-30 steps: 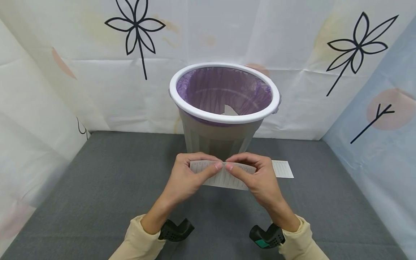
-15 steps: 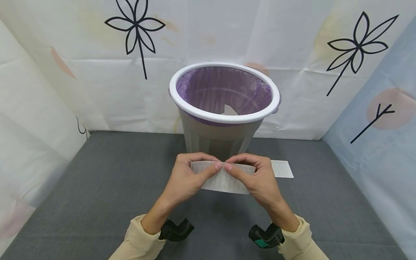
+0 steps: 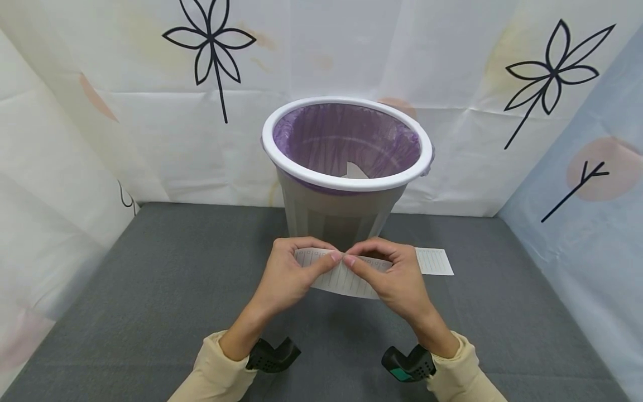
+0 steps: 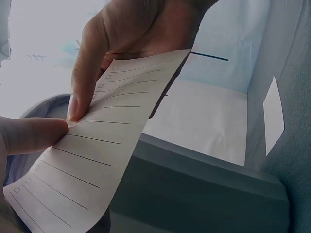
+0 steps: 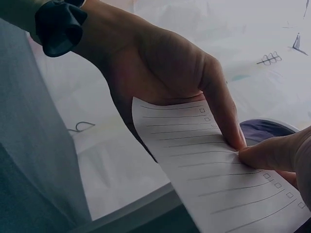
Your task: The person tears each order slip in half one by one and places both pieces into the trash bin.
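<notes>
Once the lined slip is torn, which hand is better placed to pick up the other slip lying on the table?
Probably the right hand: the second slip lies just beyond it, while the left hand pinches the lined slip farther away.

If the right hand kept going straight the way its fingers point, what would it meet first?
Almost at once the left hand: the right hand points leftward, and both pinch the lined paper slip with thumb tips nearly touching.

A staged recording booth: printed fabric backdrops (image 3: pixel 125 111) enclose a grey table (image 3: pixel 150 290).
</notes>
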Tool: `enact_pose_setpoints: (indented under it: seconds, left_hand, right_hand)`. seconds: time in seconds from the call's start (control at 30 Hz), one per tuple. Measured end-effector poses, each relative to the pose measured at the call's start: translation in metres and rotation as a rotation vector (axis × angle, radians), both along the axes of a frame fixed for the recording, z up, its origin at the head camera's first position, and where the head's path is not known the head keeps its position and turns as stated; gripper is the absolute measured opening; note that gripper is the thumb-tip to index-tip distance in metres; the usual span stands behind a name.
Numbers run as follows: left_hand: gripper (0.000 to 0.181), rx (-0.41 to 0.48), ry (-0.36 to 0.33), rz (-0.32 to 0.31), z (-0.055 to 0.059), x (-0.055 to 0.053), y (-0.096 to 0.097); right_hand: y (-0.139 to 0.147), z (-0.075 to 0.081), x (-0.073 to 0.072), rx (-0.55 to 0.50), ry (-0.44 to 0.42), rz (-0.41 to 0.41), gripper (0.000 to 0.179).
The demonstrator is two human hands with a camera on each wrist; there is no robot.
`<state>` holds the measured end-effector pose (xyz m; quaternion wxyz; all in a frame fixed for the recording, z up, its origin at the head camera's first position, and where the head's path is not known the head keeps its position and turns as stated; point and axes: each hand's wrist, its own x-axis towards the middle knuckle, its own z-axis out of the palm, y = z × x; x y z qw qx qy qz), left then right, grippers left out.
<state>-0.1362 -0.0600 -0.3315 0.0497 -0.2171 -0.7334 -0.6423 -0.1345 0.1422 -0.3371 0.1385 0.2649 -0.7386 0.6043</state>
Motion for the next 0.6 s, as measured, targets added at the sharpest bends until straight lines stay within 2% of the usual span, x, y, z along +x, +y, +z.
enact_pose_setpoints:
  seconds: [0.17,0.3,0.6]
  left_hand:
    - [0.012,0.012,-0.076,0.003,0.0011,-0.0008,-0.0002]
    - [0.013,0.054,-0.158,-0.012,0.0028,-0.001,-0.0003]
    - [0.017,0.131,-0.291,-0.048,0.0028,-0.0021,0.0001]
  right_hand:
    - [-0.0031,-0.0017,0.0003,-0.004,0.084,-0.002,0.016]
    - [-0.0051,-0.0026,0.0004,-0.005,0.139,-0.003,0.017]
    - [-0.0055,-0.0042,-0.0011,0.011,0.172,-0.024,0.017]
